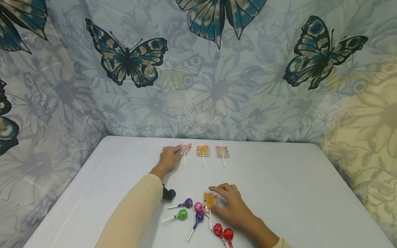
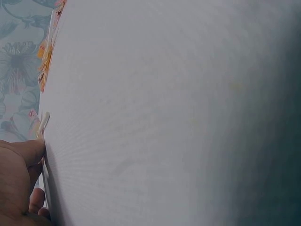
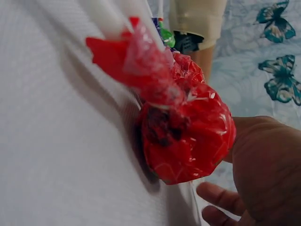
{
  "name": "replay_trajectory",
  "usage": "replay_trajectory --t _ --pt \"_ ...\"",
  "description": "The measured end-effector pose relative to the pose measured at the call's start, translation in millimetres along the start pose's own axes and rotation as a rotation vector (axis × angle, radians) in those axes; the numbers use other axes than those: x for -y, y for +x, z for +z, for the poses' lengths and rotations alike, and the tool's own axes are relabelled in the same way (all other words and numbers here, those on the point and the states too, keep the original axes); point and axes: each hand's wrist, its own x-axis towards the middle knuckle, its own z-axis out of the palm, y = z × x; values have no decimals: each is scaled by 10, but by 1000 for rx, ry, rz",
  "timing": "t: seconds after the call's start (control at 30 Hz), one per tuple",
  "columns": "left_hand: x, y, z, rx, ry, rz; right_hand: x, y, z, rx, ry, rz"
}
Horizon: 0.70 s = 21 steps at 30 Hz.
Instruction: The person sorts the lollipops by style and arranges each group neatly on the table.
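Both hands are busy with flat lollipops on the white worktop (image 1: 279,179). At the far edge, the left hand (image 1: 169,158) touches the left side of a pink-wrapped lollipop (image 1: 185,148), the first of three in a row; whether it pinches the wrapper or merely touches it, I cannot tell. Beside that one lie an orange-wrapped lollipop (image 1: 203,150) and another pink-wrapped one (image 1: 222,151), all spaced apart, sticks pointing toward the person.

Nearer, the right hand (image 1: 231,205) is relaxed, thumb and forefinger spread at the right side of a yellow lollipop (image 1: 210,200) in a clear wrapper, with no grip on it that I can make out. Round lollipops crowd around: one purple (image 1: 188,203), one green (image 1: 182,214), one pink (image 1: 198,206), another purple (image 1: 199,216), and two red lollipops (image 1: 228,234) side by side near the right wrist. Large butterflies (image 1: 127,63) decorate the wall (image 1: 217,93) behind.
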Motion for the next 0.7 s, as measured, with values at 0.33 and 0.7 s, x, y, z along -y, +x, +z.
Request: replay_trajectory --t 0.33,0.7 --pt "6 -6 4 -2 -12 5 103 57 26 47 -68 108" --pt "-9 -16 -6 5 -33 -12 262 126 24 93 -149 238"
